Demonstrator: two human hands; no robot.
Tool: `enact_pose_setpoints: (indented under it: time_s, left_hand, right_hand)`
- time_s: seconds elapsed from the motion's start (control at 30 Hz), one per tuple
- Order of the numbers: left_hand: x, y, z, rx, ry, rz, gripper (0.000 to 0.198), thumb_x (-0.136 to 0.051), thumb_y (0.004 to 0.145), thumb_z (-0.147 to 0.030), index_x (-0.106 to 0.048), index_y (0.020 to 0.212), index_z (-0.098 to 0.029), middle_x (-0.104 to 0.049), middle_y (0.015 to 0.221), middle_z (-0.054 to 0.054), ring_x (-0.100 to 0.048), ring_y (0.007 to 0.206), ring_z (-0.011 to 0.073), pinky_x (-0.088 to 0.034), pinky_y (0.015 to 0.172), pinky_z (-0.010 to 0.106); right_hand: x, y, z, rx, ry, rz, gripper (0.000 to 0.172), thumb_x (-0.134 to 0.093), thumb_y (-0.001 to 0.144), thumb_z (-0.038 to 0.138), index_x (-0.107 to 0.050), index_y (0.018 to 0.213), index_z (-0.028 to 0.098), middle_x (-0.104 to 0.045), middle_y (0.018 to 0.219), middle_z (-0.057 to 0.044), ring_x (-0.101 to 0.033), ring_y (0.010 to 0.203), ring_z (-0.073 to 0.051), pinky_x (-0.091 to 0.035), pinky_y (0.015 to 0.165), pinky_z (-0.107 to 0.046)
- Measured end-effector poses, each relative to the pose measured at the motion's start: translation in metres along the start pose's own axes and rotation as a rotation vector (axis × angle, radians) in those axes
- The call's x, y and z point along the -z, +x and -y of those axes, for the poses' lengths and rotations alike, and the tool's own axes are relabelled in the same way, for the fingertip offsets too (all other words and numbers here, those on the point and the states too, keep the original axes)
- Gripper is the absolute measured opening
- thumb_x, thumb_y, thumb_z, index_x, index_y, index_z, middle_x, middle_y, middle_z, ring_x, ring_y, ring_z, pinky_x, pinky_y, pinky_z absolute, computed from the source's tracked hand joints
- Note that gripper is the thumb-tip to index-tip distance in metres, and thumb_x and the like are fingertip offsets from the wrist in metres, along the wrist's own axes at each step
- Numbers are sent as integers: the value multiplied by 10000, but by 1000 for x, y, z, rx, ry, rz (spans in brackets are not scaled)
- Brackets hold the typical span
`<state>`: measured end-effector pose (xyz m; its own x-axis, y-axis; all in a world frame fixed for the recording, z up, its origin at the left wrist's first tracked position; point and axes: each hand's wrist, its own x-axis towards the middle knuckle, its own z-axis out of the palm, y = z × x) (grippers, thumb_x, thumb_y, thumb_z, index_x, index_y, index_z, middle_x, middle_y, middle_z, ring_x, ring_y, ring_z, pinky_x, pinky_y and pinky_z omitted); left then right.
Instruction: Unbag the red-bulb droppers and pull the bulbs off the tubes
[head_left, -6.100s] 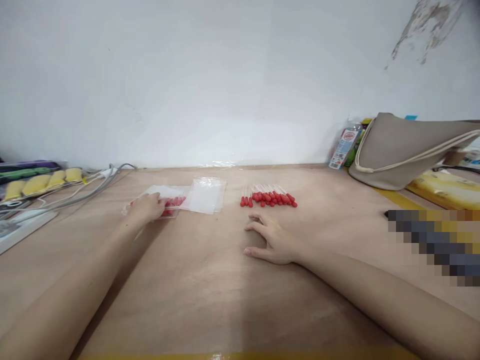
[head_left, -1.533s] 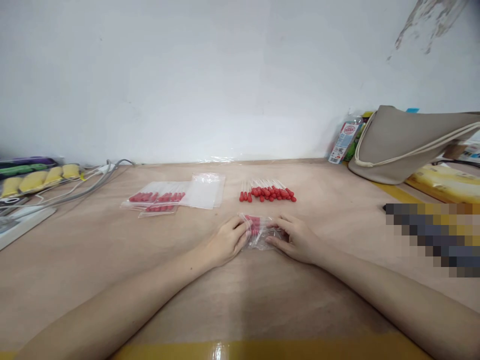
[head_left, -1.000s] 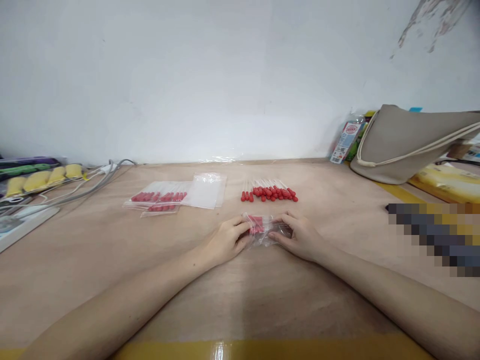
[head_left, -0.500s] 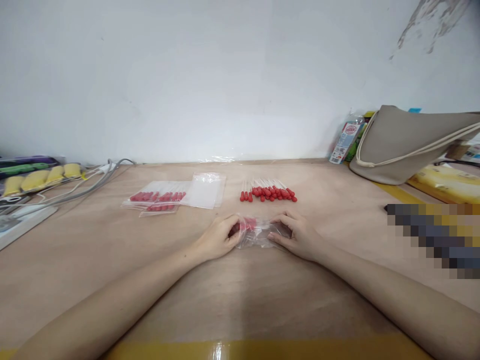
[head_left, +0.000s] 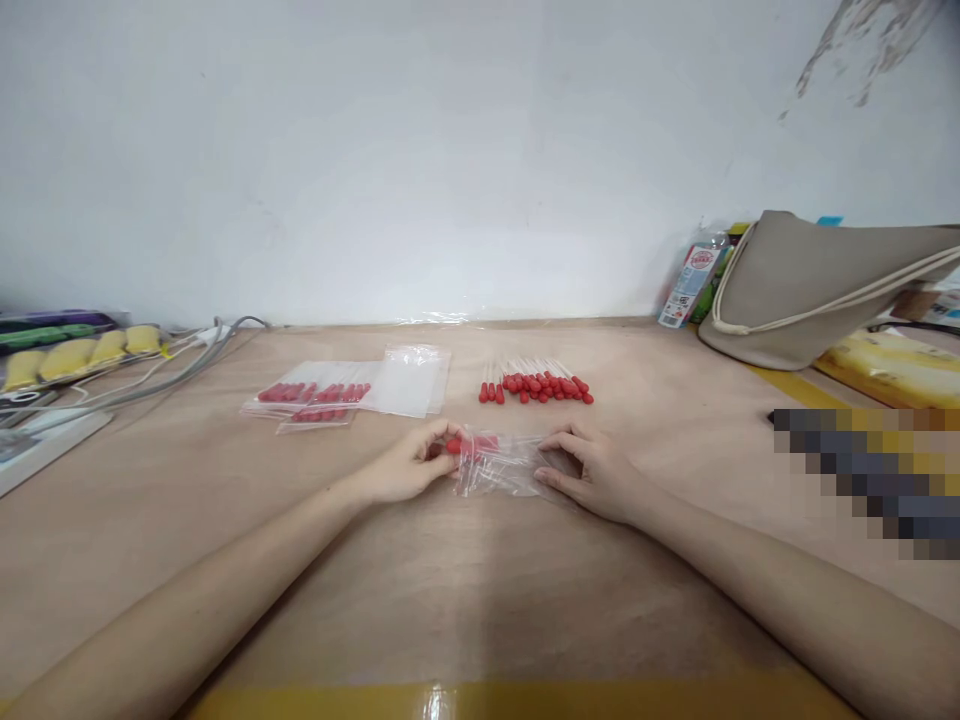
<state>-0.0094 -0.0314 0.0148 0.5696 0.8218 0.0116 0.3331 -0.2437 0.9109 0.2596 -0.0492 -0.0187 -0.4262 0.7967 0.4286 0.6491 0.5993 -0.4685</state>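
Note:
Between my hands is a clear plastic bag (head_left: 506, 475), lying sideways with several red-tipped sticks (head_left: 480, 443) in it. Some red heads stick out of its left end. My left hand (head_left: 409, 465) curls its fingers and thumb around those protruding heads, close to the bag's opening. On the right, my right hand (head_left: 589, 470) grips the other end of the bag between thumb and fingers. Just beyond lies a loose pile of red-tipped sticks (head_left: 544, 385), with a few lined up beside it on the left.
Flat bags filled with red-tipped sticks (head_left: 322, 400) lie to the left, next to flat bags with no sticks visible (head_left: 412, 380). Cables (head_left: 172, 370) and a power strip (head_left: 56, 440) are at far left. A grey drawstring pouch (head_left: 795, 290) stands at back right, against the wall.
My left hand has shifted left, and the bag's left end with its red heads has come left too. Red heads now show outside the opening. My right hand stays in place.

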Motion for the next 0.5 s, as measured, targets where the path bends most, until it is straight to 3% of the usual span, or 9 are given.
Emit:
enact_pose_setpoints:
  time_s: [0.1, 0.27, 0.37, 0.47, 0.5]
  left_hand:
    - [-2, 2, 0, 93, -177, -12, 313, -666, 698, -255, -529, 961, -154, -604, 925, 38, -569, 816, 134, -465, 747, 282]
    - [0, 8, 2, 119, -224, -145, 303, -670, 690, -377, -596, 856, -135, -641, 797, 29, -576, 702, 109, -484, 685, 269]
    - [22, 6, -7, 110, -105, -159, 290, -656, 698, -389, -617, 856, -149, -660, 807, 37, -592, 692, 115, -496, 651, 270]
    - [60, -6, -29, 86, 122, -129, 243, -646, 706, -377, -632, 831, -169, -666, 780, 34, -608, 683, 123, -506, 630, 262]
    - [72, -10, -37, 82, 195, -189, 249, -646, 700, -387, -632, 832, -176, -665, 761, 33, -608, 658, 129, -507, 586, 259]
  right_hand:
    - [0, 0, 0, -1, 1, 2, 233, -578, 781, 352, -601, 934, 178, -555, 914, -70, -526, 837, -175, -440, 742, -314]
    - [-1, 0, -1, 15, -3, -4, 231, -576, 781, 354, -604, 940, 188, -558, 919, -69, -537, 834, -173, -446, 735, -312]
    - [-1, -1, -2, 13, -3, -3, 234, -577, 781, 358, -604, 937, 186, -560, 925, -72, -537, 842, -176, -450, 745, -323]
    - [-1, 0, -2, 3, 1, 6, 238, -581, 778, 359, -604, 935, 182, -555, 926, -74, -534, 833, -175, -455, 740, -327]
    - [-1, 0, -1, 3, 5, 7, 237, -582, 778, 359, -603, 935, 183, -554, 928, -74, -534, 832, -175, -457, 740, -328]
